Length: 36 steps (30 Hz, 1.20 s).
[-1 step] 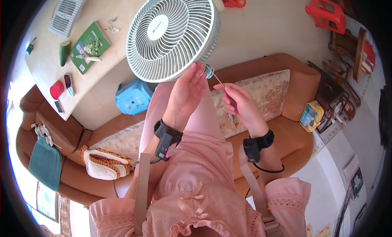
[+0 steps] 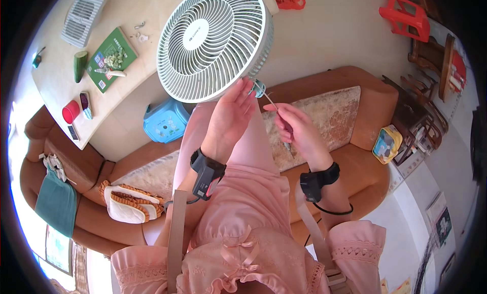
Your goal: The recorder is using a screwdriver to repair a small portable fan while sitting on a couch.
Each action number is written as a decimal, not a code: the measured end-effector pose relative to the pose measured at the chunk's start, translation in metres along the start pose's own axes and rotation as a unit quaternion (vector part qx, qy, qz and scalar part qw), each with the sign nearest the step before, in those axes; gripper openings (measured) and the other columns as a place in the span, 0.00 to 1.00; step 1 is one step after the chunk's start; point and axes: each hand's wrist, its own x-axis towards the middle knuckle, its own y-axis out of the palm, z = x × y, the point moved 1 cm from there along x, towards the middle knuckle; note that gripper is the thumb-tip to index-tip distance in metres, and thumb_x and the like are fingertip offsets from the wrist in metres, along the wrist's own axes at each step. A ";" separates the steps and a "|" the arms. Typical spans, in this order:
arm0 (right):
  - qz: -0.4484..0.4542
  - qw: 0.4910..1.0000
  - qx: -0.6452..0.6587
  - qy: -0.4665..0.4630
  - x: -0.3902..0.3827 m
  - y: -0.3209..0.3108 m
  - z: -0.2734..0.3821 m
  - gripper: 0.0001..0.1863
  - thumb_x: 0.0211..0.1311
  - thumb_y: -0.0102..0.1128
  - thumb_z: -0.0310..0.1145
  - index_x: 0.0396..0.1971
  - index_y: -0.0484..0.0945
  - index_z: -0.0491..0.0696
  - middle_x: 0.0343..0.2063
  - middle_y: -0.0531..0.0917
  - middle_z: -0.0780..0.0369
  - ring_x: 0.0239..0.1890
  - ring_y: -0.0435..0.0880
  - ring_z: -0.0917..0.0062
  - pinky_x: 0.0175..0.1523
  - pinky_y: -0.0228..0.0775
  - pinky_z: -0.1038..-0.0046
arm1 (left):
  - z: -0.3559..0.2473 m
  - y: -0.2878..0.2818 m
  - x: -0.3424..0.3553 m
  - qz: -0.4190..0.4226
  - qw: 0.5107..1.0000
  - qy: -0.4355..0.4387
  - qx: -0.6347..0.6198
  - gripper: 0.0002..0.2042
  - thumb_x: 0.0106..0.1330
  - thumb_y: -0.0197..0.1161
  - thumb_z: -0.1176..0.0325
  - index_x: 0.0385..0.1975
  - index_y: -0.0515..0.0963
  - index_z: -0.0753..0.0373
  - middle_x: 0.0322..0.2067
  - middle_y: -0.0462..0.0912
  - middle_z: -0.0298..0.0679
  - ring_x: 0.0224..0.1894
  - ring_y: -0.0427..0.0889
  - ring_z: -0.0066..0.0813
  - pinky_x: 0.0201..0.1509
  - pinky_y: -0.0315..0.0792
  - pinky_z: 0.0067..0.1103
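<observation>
A pale green-and-white electric fan (image 2: 213, 45) fills the upper middle, its round grille tilted toward me. My left hand (image 2: 233, 111) is under the lower rim, palm up, its fingers curled against the fan beside a small teal part (image 2: 258, 88). In my right hand (image 2: 297, 124) is a screwdriver (image 2: 270, 100), gripped between thumb and fingers. Its thin metal shaft slants up and left to the teal part. The handle is mostly covered by my palm, with its end showing below the fingers. Where the tip meets the fan is too small to make out.
On the table (image 2: 129, 86) at left are a green book (image 2: 112, 56), a cucumber (image 2: 80, 66), a red cup (image 2: 71, 111) and a small white grille box (image 2: 82, 19). A blue plastic stool (image 2: 166, 120) stands below it. Brown sofas (image 2: 329, 185) surround me; a red stool (image 2: 404, 17) is far right.
My right hand and the screwdriver have shifted very slightly to the left. The fan and my left hand stay almost where they were.
</observation>
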 end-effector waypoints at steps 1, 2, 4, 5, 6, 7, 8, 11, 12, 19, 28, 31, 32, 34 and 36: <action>0.001 1.000 -0.007 -0.003 -0.003 0.007 0.003 0.15 0.70 0.46 0.38 0.47 0.76 0.45 0.18 0.64 0.74 0.16 0.57 0.93 0.20 0.46 0.87 | -0.001 -0.001 0.000 -0.014 1.000 0.003 0.011 0.14 0.66 0.57 0.58 0.49 0.74 0.53 0.46 0.76 0.26 0.53 0.69 0.23 0.59 0.59 0.24; 0.002 1.000 -0.014 -0.007 -0.004 0.011 0.005 0.16 0.70 0.46 0.38 0.48 0.76 0.46 0.18 0.65 0.74 0.16 0.57 0.94 0.20 0.47 0.88 | -0.002 -0.002 0.000 -0.015 1.000 0.003 0.012 0.14 0.66 0.57 0.58 0.49 0.74 0.53 0.46 0.76 0.26 0.53 0.69 0.23 0.59 0.59 0.24; -0.012 0.999 -0.029 -0.018 0.001 0.012 0.003 0.16 0.70 0.47 0.38 0.49 0.76 0.45 0.18 0.65 0.74 0.16 0.57 0.94 0.20 0.47 0.88 | -0.004 -0.005 0.000 0.001 1.000 -0.003 0.021 0.14 0.66 0.58 0.58 0.49 0.74 0.52 0.48 0.76 0.25 0.55 0.67 0.23 0.61 0.56 0.25; -0.026 0.998 -0.046 -0.029 0.003 0.013 0.002 0.16 0.70 0.47 0.38 0.49 0.76 0.45 0.18 0.65 0.75 0.15 0.57 0.95 0.19 0.46 0.89 | -0.005 -0.005 0.000 0.000 1.000 -0.002 0.022 0.14 0.66 0.58 0.58 0.49 0.74 0.52 0.48 0.76 0.25 0.55 0.67 0.23 0.61 0.56 0.25; -0.025 0.998 -0.045 -0.029 0.004 0.014 0.002 0.16 0.70 0.47 0.38 0.49 0.76 0.45 0.18 0.65 0.75 0.15 0.57 0.95 0.19 0.46 0.89 | -0.006 -0.005 0.000 0.002 1.000 -0.010 0.027 0.14 0.66 0.58 0.58 0.48 0.74 0.52 0.48 0.76 0.25 0.55 0.67 0.22 0.60 0.56 0.24; -0.033 0.998 -0.049 -0.032 0.004 0.014 0.002 0.16 0.69 0.48 0.38 0.49 0.76 0.45 0.18 0.65 0.75 0.15 0.57 0.95 0.19 0.46 0.89 | -0.005 -0.005 0.001 0.003 0.999 -0.019 0.031 0.14 0.66 0.58 0.58 0.48 0.74 0.52 0.49 0.75 0.25 0.55 0.67 0.22 0.60 0.56 0.24; -0.041 0.997 -0.052 -0.036 0.004 0.014 0.002 0.16 0.69 0.48 0.38 0.48 0.76 0.45 0.17 0.66 0.75 0.15 0.57 0.95 0.19 0.46 0.89 | -0.004 -0.005 0.001 0.003 0.999 -0.019 0.030 0.14 0.66 0.58 0.58 0.48 0.74 0.52 0.49 0.75 0.25 0.55 0.67 0.22 0.60 0.56 0.24; -0.043 0.996 -0.062 -0.038 0.007 0.014 0.002 0.16 0.69 0.48 0.37 0.48 0.76 0.45 0.17 0.66 0.74 0.15 0.58 0.96 0.19 0.46 0.89 | -0.002 -0.004 0.002 -0.002 1.000 -0.012 0.014 0.13 0.65 0.58 0.58 0.48 0.74 0.52 0.48 0.76 0.24 0.55 0.67 0.21 0.60 0.56 0.23; -0.044 0.996 -0.062 -0.037 0.007 0.013 0.002 0.16 0.69 0.48 0.37 0.48 0.76 0.45 0.17 0.66 0.74 0.15 0.58 0.96 0.19 0.46 0.89 | -0.002 -0.005 0.003 0.003 1.000 -0.021 0.004 0.13 0.65 0.58 0.58 0.47 0.75 0.52 0.48 0.76 0.24 0.55 0.68 0.21 0.59 0.57 0.23; -0.044 0.995 -0.071 -0.049 0.011 0.013 -0.002 0.15 0.69 0.48 0.36 0.49 0.76 0.44 0.18 0.66 0.74 0.15 0.56 0.94 0.19 0.46 0.88 | -0.004 -0.004 0.002 0.012 0.999 -0.035 -0.032 0.10 0.65 0.58 0.60 0.44 0.76 0.52 0.44 0.78 0.23 0.52 0.71 0.19 0.54 0.60 0.20; -0.047 0.993 -0.089 -0.058 0.009 0.020 0.002 0.13 0.68 0.50 0.34 0.47 0.77 0.44 0.19 0.70 0.73 0.15 0.60 0.95 0.20 0.49 0.89 | -0.005 -0.005 0.003 0.000 0.997 -0.051 -0.050 0.11 0.64 0.59 0.60 0.44 0.76 0.54 0.44 0.78 0.23 0.51 0.72 0.19 0.55 0.62 0.21; -0.034 0.998 -0.038 -0.033 0.010 0.019 0.004 0.13 0.67 0.51 0.33 0.48 0.77 0.45 0.19 0.71 0.72 0.14 0.59 0.94 0.19 0.49 0.88 | -0.007 -0.003 0.000 -0.002 0.997 -0.051 -0.054 0.11 0.65 0.59 0.61 0.44 0.76 0.55 0.43 0.78 0.24 0.48 0.73 0.20 0.54 0.63 0.21; -0.012 0.999 0.030 0.003 0.010 0.018 0.003 0.14 0.66 0.52 0.32 0.49 0.76 0.45 0.19 0.71 0.71 0.13 0.59 0.94 0.18 0.49 0.88 | -0.007 -0.004 0.000 -0.003 0.997 -0.051 -0.053 0.11 0.65 0.59 0.61 0.44 0.76 0.55 0.43 0.78 0.24 0.48 0.73 0.20 0.54 0.63 0.21; -0.003 0.996 0.087 0.035 0.013 0.017 -0.005 0.15 0.66 0.52 0.33 0.50 0.75 0.45 0.19 0.70 0.72 0.12 0.58 0.93 0.18 0.48 0.87 | -0.007 -0.004 0.002 0.014 0.996 -0.057 -0.069 0.11 0.65 0.59 0.62 0.44 0.76 0.56 0.43 0.78 0.25 0.47 0.73 0.21 0.53 0.65 0.21; 0.006 0.987 0.144 0.067 0.016 0.017 -0.011 0.16 0.66 0.51 0.33 0.51 0.74 0.45 0.18 0.69 0.72 0.11 0.56 0.92 0.17 0.47 0.87 | -0.008 -0.003 0.003 0.012 0.995 -0.062 -0.075 0.11 0.64 0.59 0.62 0.44 0.76 0.56 0.43 0.78 0.26 0.46 0.74 0.21 0.52 0.65 0.21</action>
